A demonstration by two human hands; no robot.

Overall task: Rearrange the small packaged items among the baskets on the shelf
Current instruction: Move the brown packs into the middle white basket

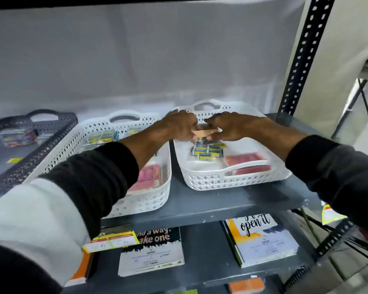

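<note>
- Grey metal shelf (200, 206) spans the view, its front edge running from 8 o'clock to 3 o'clock; a bare strip lies between the two white baskets and in front of the right one.
- Perforated black upright (302, 58) stands at 2 o'clock, its top cut off by the frame.
- Dark grey basket (40, 145) sits at 9 o'clock, cut off at the left edge; the packs inside are blurred.
- Middle white basket (155, 200) is largely hidden by the left sleeve (94, 177); yellow-and-blue packs show at its far end, a pink pack (149, 177) at its near end.
- Right white basket (232, 179) stands just beside it, apart, its long axis running from 6 o'clock towards 12 o'clock; much of its floor is bare.
- Booklets (151, 251) lie on the lower shelf at 6 o'clock, their print partly hidden by the shelf above.
- Left hand (176, 128) and right hand (227, 126) meet over the far half of the right basket, both closed on a small tan box (204, 130); its long axis runs 9 to 3 o'clock, and fingers cover both ends.
- Small yellow-and-blue boxes (207, 151) lie clustered just below the hands; their print is unreadable.
</note>
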